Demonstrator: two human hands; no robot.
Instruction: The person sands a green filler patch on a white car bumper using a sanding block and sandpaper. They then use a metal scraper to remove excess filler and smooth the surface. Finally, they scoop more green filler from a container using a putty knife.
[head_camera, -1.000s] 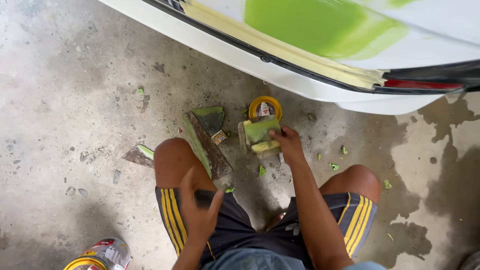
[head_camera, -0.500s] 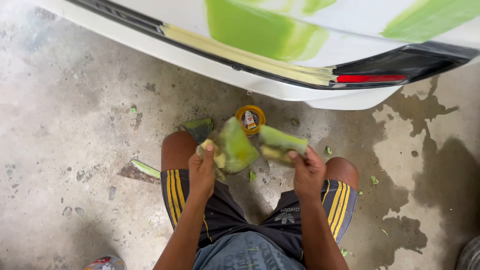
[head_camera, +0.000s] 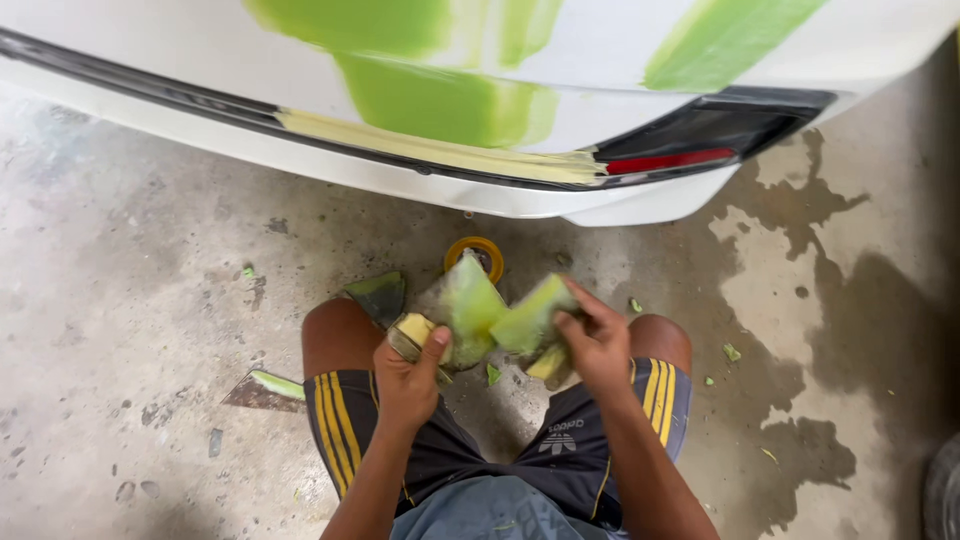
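Over the knees, near centre, the left hand (head_camera: 405, 375) grips the yellowish handle of a putty knife (head_camera: 462, 312), fingers wrapped tight, thumb up along it; its blade, coated in green filler, points far toward the bumper (head_camera: 300, 160). Right hand (head_camera: 598, 345) is closed on a second knife (head_camera: 535, 322), likewise green-smeared, and the two blades meet or overlap between the hands; exact contact cannot be told. Open room: bare concrete floor (head_camera: 120, 300) to the left, wide and unobstructed; on the right, patchy floor with dark wet stains (head_camera: 850, 330). Far side is closed off by the white bumper with green filler patches, a strip of yellowish tape (head_camera: 440, 150) and a red reflector (head_camera: 665, 160); the blades sit near it but apart. Against half a second ago: both hands hold the same tools at about the same height, blades now more squarely together, and the view has tilted so the bumper fills more of the top. A second ago the right hand was down at the floor and the left lay on the thigh. Around: a yellow tape roll (head_camera: 478, 250) on the floor just beyond the blades, a green-coated board (head_camera: 378, 295) by the left knee, another scraper (head_camera: 265, 390) lying near left, green crumbs scattered right. Knees in black shorts with yellow stripes hem the hands in on both sides.
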